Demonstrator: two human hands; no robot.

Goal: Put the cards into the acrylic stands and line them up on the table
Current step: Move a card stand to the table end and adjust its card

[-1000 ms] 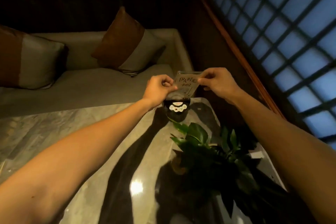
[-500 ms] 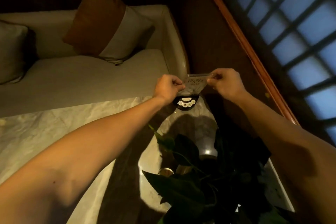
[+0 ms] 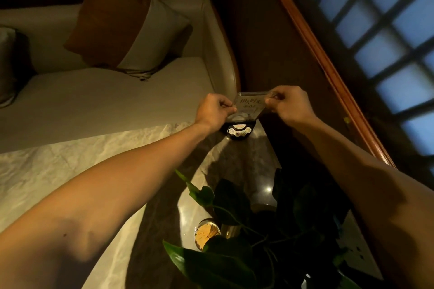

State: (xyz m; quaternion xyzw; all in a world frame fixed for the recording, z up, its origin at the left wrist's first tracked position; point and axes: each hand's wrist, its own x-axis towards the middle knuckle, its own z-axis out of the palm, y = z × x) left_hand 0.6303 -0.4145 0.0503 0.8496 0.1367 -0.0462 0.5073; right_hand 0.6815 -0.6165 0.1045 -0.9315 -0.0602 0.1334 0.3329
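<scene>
A clear acrylic stand (image 3: 249, 106) with a printed card inside is held up over the far right corner of the marble table (image 3: 70, 171). My left hand (image 3: 215, 111) pinches its left edge and my right hand (image 3: 290, 103) pinches its upper right edge. The card shows dark characters, and I cannot tell whether it sits fully in the stand. The stand's lower part is above a round black device.
A round black call-button device (image 3: 237, 131) sits on the table under the stand. A leafy potted plant (image 3: 246, 230) and a toothpick holder (image 3: 207, 233) stand near me on the right. A sofa (image 3: 105, 96) with cushions lies beyond; a lattice window is at right.
Both hands keep hold of the stand and card. My view has tilted down and closer, so the plant now sits lower in the frame.
</scene>
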